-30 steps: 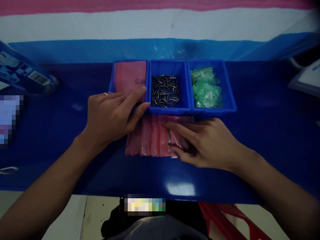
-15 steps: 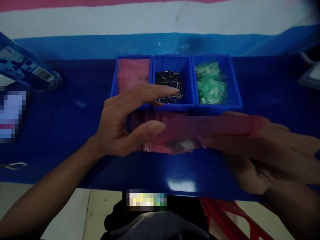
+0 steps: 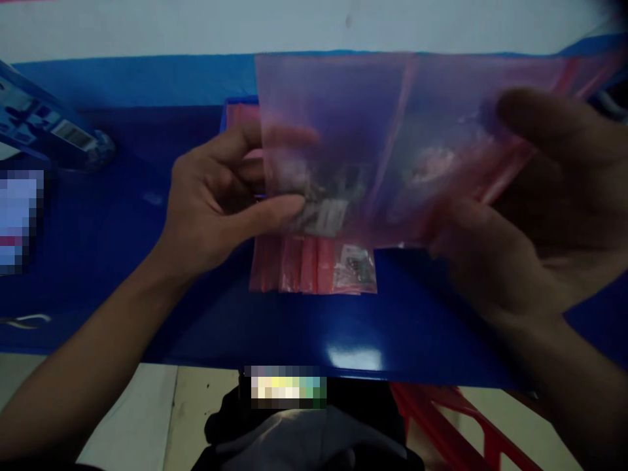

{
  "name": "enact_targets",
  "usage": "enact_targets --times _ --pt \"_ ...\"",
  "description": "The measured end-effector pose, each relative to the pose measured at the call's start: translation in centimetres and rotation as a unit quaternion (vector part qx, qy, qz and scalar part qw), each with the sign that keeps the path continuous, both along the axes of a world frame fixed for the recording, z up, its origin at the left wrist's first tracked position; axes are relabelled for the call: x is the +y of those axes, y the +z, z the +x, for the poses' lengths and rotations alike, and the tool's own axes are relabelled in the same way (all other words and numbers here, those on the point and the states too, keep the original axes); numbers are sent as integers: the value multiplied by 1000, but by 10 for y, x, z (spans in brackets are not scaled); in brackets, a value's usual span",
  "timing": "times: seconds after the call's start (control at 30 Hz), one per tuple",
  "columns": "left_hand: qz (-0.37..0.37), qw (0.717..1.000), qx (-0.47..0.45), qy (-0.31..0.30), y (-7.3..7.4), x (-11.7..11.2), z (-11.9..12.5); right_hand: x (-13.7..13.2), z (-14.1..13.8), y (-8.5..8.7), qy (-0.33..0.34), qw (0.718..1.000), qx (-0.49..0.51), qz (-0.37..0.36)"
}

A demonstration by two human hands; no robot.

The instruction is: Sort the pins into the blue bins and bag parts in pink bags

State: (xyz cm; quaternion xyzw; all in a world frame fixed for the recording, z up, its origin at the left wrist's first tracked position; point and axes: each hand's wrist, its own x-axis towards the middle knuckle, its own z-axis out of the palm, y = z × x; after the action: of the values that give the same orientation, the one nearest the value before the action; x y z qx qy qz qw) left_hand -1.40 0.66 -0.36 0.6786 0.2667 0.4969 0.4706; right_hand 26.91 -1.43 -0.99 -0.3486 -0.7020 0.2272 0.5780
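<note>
1. Left hand (image 3: 199,212) is half-curled, thumb and forefinger spread apart, with the film of the held bags between them: the thumb crosses in front, the forefinger shows through from behind. Whether it pinches hard or merely steadies the film, I cannot tell.

2. Just behind that hand, one corner of a blue plastic bin (image 3: 224,119) shows, with a flat pink plastic sheet (image 3: 243,113) in it; the rest is covered.

3. Below and to the right of the left hand, a row of overlapping pink see-through plastic bags (image 3: 308,268) lies on the glossy blue worktop (image 3: 220,327). It runs left to right, and the left hand is the nearer one. Its rightmost bag shows a pale patch and dark contents.

4. Immediately right of the left hand and touching its thumb, the held translucent pink plastic bags (image 3: 333,98) stand up above the worktop, broad side to the viewer, long axis running left to right between the hands. They seem to overlap, and blur hides whether the dark and pale shapes are inside or behind.

5. At their right end, the right hand (image 3: 554,222), blurred, grips the film between thumb and fingers, palm towards the left.
</note>
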Motion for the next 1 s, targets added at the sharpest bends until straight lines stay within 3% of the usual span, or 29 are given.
enact_targets --times 0.1,0.17,0.3,0.43,0.57,0.73,0.87,1.0 --pt "12 998 -52 19 -7 7 0 8 -4 -3 7 998 7 56" --pt "5 997 -55 47 -8 7 0 9 -6 -3 22 999 4 46" --pt "12 995 -14 99 -6 1 2 3 -7 2 -10 999 -7 33" --pt "36 992 7 118 -4 -1 1 -2 -7 5 -8 1000 -22 17" --pt "39 994 3 99 -7 3 0 4 -8 -3 14 999 -19 33" --pt "47 997 -38 52 -8 8 -1 12 -8 -19 86 990 40 105" --pt "66 994 15 90 -5 4 -1 5 -8 -14 40 999 16 13" --pt "85 991 10 101 -4 1 -1 -2 -7 -6 -21 999 32 16"
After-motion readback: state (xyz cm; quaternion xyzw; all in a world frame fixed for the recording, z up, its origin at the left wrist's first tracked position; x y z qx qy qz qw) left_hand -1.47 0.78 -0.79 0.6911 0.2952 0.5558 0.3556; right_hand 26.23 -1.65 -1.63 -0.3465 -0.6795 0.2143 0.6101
